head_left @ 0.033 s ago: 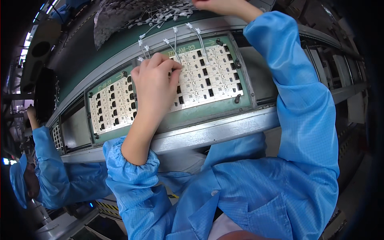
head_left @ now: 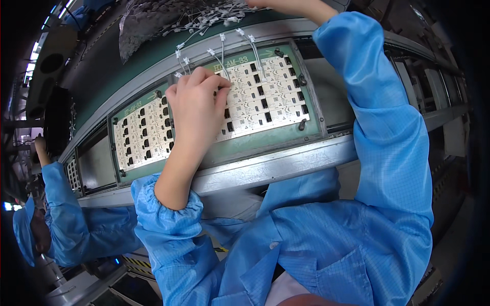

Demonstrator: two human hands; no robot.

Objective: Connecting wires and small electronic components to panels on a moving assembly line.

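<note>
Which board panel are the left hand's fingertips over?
The rightmost panel: white wires run onto its upper part, while the panel left of it shows none.

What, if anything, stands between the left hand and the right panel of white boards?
Nothing visible does: the left hand is over the upper left of the panel. White wires cross its upper edge, beside the hand. Contact is unclear.

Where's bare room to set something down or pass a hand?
The green bench looks bare between the plastic bag and the far rail. The dark gap between the right fixture and right sleeve looks open, depth unclear. Crowded: the white wire pile near the right hand, and that fixture, under boards and the left hand.
</note>
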